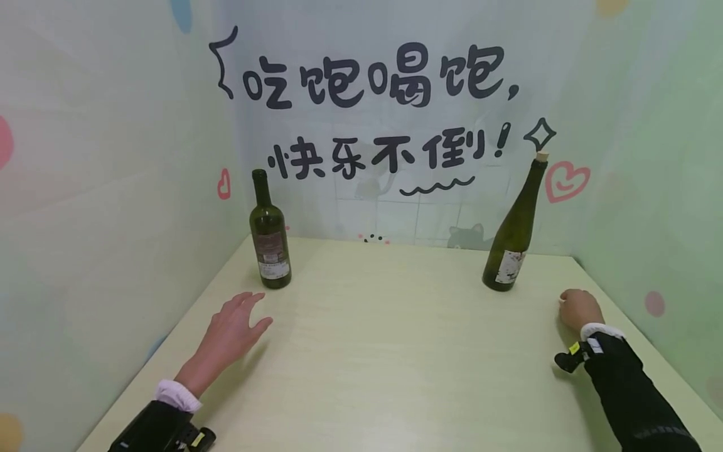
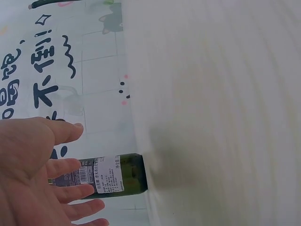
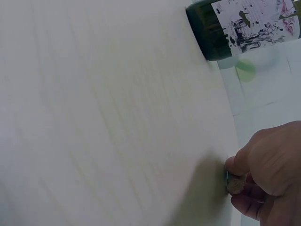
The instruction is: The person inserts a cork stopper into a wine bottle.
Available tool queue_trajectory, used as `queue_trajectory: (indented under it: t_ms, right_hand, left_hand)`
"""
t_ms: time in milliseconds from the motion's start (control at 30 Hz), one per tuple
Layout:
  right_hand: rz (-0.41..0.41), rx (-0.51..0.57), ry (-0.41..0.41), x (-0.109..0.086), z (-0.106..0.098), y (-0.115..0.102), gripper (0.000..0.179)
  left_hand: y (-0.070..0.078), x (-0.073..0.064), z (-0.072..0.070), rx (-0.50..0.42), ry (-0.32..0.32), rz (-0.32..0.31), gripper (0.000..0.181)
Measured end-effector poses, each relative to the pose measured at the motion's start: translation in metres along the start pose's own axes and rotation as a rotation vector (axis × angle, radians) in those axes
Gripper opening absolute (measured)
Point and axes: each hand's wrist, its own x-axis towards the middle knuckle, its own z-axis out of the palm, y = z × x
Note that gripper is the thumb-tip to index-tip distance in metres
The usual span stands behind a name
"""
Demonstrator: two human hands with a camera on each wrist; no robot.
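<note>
On the left, a dark green wine bottle (image 1: 270, 229) stands upright, with a label on its lower half and no cork showing at its mouth. My left hand (image 1: 234, 333) reaches toward it in front, fingers spread and apart from the glass. In the left wrist view the fingers overlap the bottle's label (image 2: 108, 175). My right hand (image 1: 582, 309) is low over the table's right side. Its thumb and fingers pinch a cork (image 3: 236, 184), seen in the right wrist view. Left of that hand stands a second green bottle (image 1: 511, 232) with a cork stopper (image 1: 542, 157) in its neck.
The pale wooden table (image 1: 384, 351) is enclosed by a printed back wall (image 1: 361, 213) with dark lettering and by side walls left and right. Both bottles stand toward the table's back edge. A small camera (image 1: 570, 358) is strapped at the right wrist.
</note>
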Motion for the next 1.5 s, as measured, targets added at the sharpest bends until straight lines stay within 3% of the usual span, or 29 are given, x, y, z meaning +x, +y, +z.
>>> queue_trajectory:
  t_ms: [300,467,900,1267,1500]
  right_hand:
    - [0.008,0.120,0.016,-0.020,0.001,-0.005,0.033]
    - [-0.002,0.165,0.063,-0.031,-0.001,-0.013,0.028]
    - [-0.078,0.262,0.144,-0.048,-0.010,-0.052,0.022]
    - [-0.083,0.356,0.046,-0.053,-0.027,-0.099,0.026]
    - [-0.121,0.417,0.030,-0.060,-0.038,-0.127,0.024]
  left_hand:
    - [0.001,0.003,0.001,0.002,-0.013,0.004,0.057]
    - [0.002,0.005,0.003,0.004,-0.014,0.008,0.057]
    - [0.000,0.012,0.002,-0.026,-0.024,-0.047,0.069]
    - [-0.004,0.026,0.003,-0.096,0.010,-0.107,0.071]
    - [-0.004,0.041,0.000,-0.180,0.088,-0.138,0.074]
